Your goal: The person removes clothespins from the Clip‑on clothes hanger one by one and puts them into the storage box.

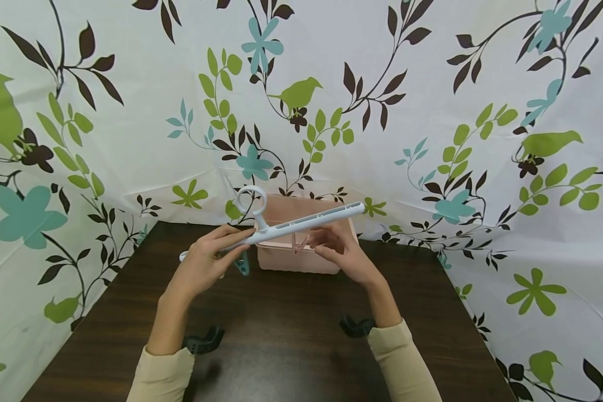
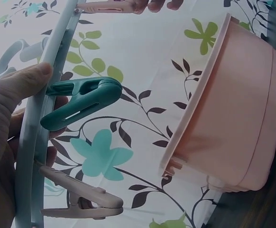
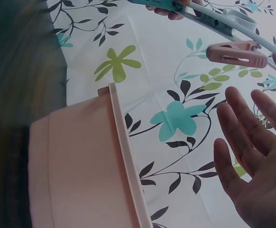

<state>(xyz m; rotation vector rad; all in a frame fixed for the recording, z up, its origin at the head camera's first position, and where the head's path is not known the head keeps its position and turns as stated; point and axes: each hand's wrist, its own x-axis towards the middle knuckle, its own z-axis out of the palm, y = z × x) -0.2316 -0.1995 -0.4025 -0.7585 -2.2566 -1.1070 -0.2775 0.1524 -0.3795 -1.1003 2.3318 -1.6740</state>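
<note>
My left hand (image 1: 203,259) grips a pale blue bar-shaped clip hanger (image 1: 316,219) near its ring hook, raised and tilted up to the right in the head view. From the bar hang a teal clip (image 2: 88,102) beside the left fingers, a pale pink clip (image 2: 86,194) at one end, and another pink clip (image 3: 237,54) toward the other end. Close to that clip is my right hand (image 1: 344,254); in the right wrist view its fingers are spread and hold nothing. Whether its thumb touches the bar, I cannot tell.
A pink plastic basket (image 1: 296,263) stands behind the hanger at the back of the dark wooden table (image 1: 281,324). Patterned fabric (image 1: 301,72) with leaves, flowers and birds hangs behind and at both sides. Black mounts (image 1: 204,341) are on both wrists.
</note>
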